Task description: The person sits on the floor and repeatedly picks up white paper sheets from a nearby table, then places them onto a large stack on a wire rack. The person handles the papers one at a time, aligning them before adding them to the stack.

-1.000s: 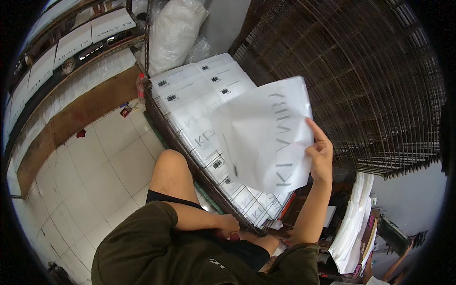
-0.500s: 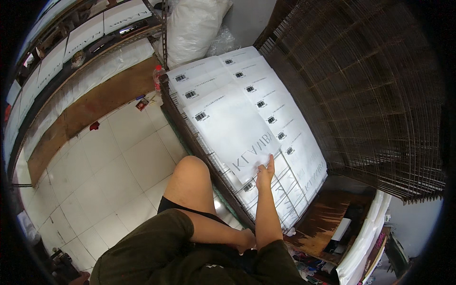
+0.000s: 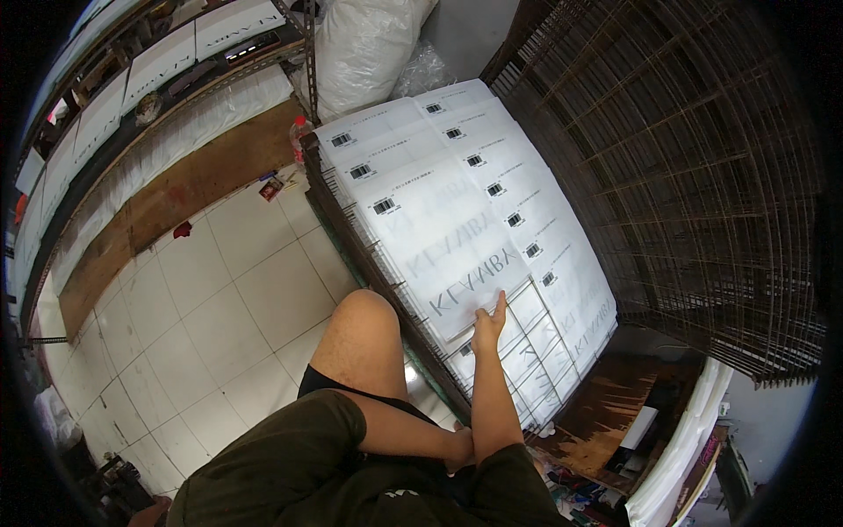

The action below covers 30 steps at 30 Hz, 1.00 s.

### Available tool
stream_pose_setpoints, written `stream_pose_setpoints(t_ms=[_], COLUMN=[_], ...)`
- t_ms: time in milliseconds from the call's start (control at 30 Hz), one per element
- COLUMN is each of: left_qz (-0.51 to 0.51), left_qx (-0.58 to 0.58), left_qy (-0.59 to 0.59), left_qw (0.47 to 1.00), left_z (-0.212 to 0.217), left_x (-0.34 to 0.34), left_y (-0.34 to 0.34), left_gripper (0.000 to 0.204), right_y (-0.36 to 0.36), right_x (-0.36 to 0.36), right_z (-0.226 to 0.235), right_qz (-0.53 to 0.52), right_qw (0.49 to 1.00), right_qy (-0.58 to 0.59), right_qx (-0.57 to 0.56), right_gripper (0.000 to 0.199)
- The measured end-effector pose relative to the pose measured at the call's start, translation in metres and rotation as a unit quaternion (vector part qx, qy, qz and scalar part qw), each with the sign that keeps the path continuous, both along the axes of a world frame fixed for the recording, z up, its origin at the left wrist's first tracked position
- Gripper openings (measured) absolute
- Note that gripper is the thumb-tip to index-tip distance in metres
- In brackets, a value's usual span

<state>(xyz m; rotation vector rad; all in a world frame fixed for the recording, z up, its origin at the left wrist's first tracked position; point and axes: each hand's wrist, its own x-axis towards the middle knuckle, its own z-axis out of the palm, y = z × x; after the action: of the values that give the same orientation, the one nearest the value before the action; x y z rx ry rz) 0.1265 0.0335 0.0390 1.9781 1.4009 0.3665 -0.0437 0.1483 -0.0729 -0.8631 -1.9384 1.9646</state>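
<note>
My right hand [image 3: 488, 327] pinches the near edge of a translucent white printed sheet [image 3: 439, 241], with the thumb and a finger at its lower right corner. The sheet lies over a wire rack tray [image 3: 524, 338], and faint print shows through from beneath. It bears large grey lettering and a small black printed block. More white printed sheets [image 3: 562, 237] overlap in two columns alongside and beyond it. My left hand [image 3: 458, 448] rests low, beside my right forearm; its fingers are mostly hidden.
Stacked wire trays [image 3: 667, 176] stand raised on the right. A filled white plastic sack [image 3: 364, 53] and a red-capped bottle [image 3: 299, 136] are beyond the rack. On the left runs a long bench with white printed panels [image 3: 158, 61]. A worn wooden box [image 3: 597, 413] sits at lower right.
The held sheet has settled flatter onto the tray, and print beneath shows through it more. My right hand stays at its edge. The view has shifted slightly.
</note>
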Motion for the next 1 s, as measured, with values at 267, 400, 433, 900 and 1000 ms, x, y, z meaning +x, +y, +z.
stream_pose_setpoints(t_ms=[267, 400, 433, 900, 1000], left_qz=[0.011, 0.007, 0.007, -0.055, -0.045], left_qx=[-0.017, -0.021, -0.012, -0.02, -0.015], left_qy=[-0.013, -0.018, -0.02, 0.053, 0.055], left_qw=[1.0, 1.0, 1.0, 0.997, 0.997], left_z=[0.006, 0.015, 0.012, 0.008, 0.005], left_x=[-0.006, -0.01, -0.008, 0.0, 0.001], left_y=[-0.005, -0.006, -0.005, -0.003, -0.006], left_gripper=[0.09, 0.088, 0.088, 0.092, 0.088], right_y=[-0.008, -0.015, -0.016, -0.002, -0.012], right_x=[-0.004, -0.005, -0.005, 0.01, 0.012], right_z=[0.01, 0.027, 0.03, -0.01, 0.014], right_qz=[0.003, 0.01, 0.012, -0.011, -0.015], right_qw=[1.0, 1.0, 1.0, 0.999, 0.998], right_qy=[0.01, -0.001, -0.006, -0.016, -0.042], right_qx=[0.025, 0.011, 0.013, 0.039, 0.041], right_gripper=[0.079, 0.079, 0.08, 0.072, 0.072])
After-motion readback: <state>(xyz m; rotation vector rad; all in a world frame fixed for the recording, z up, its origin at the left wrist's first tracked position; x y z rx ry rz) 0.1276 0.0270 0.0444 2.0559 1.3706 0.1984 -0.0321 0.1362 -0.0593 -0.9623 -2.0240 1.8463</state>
